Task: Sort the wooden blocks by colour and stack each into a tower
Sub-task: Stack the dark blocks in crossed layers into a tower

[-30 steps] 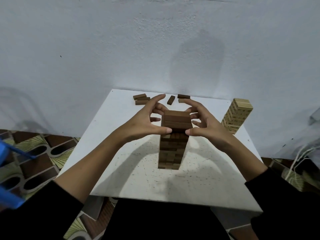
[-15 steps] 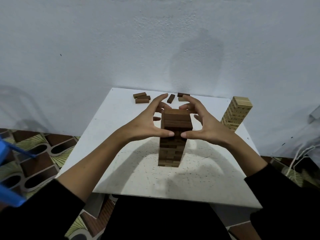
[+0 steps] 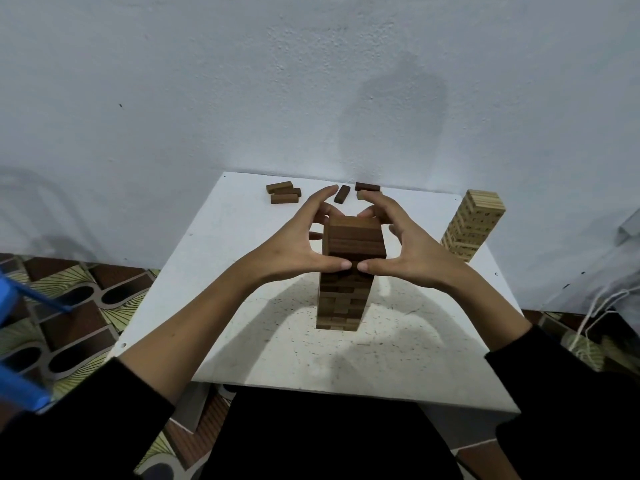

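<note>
Closest to me, black sleeves (image 3: 69,427) on both arms reach in over the near edge of the white speckled surface (image 3: 277,348). A bit further in stands the dark brown tower (image 3: 346,299), upright, roughly mid-surface, with both hands cupped around its upper part.

The left hand (image 3: 294,244) has its thumb tip pressed against the tower's near face, fingers arched around the left side toward the back. The right hand (image 3: 412,251) mirrors that: thumb on the near face, fingers curving over the far top edge. The two thumb tips almost meet in front of the tower. So each grip is a loose curved clamp squeezing the top layers of the stack; I can't tell how firmly the far fingers touch, since the tower hides them.

Off to the right, near the surface's right edge and well apart from the hands, is the light wooden tower (image 3: 474,223), also upright.

At the far edge by the wall lie loose dark blocks: a little cluster of three on the left (image 3: 283,192), a single block (image 3: 342,194) just past the left fingertips, and another dark block (image 3: 367,186) beside it with a paler one tucked partly behind the right fingers.

Behind it all is a pale blue wall (image 3: 242,81), patterned floor tiles (image 3: 76,306) on the left, and something blue (image 3: 20,393) at the left edge that I can't identify.
</note>
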`<action>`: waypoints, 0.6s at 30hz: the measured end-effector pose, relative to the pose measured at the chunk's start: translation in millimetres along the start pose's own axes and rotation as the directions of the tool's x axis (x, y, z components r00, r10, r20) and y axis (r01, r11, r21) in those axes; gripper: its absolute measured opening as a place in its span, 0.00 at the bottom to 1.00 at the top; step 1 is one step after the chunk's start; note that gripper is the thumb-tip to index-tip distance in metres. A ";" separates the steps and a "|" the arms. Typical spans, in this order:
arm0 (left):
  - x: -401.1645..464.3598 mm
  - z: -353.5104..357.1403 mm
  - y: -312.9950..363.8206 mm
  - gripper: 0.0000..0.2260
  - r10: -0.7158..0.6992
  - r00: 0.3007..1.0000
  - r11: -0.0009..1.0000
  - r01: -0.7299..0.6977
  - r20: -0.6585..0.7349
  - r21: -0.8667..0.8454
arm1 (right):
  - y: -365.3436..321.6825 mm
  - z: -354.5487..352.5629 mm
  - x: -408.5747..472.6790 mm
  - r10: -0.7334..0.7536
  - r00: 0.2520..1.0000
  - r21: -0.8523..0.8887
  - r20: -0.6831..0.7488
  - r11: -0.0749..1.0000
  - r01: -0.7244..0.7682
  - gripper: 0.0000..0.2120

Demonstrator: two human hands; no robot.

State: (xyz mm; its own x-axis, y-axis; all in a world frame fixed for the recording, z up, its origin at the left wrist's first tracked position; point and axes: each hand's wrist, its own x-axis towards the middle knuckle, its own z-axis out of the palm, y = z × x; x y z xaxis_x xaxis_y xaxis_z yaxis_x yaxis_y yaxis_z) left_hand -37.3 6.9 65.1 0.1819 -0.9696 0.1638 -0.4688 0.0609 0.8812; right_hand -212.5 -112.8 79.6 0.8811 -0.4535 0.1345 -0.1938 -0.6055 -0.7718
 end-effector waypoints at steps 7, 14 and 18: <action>0.2 1.3 -1.7 0.45 0.004 1.000 1.000 -0.004 -0.020 0.020 | 1.2 1.1 1.9 0.005 1.000 -0.011 0.002 1.000 -0.005 0.44; -1.2 2.6 1.2 0.47 -0.019 0.999 1.000 0.019 -0.027 -0.006 | -0.3 2.2 1.3 0.031 1.000 0.009 0.002 0.999 -0.031 0.43; -8.5 7.4 0.1 0.50 -0.046 0.999 0.993 0.045 -0.006 -0.107 | -4.8 6.2 -3.7 0.075 0.997 0.142 -0.026 0.987 -0.070 0.41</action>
State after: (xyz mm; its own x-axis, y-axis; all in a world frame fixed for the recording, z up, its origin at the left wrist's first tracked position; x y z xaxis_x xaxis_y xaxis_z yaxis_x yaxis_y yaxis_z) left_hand -45.2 13.3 60.5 0.2084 -0.9699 0.1258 -0.3653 0.0421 0.9300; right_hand -212.2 -104.1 79.0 0.8524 -0.5146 0.0928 -0.1920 -0.4731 -0.8598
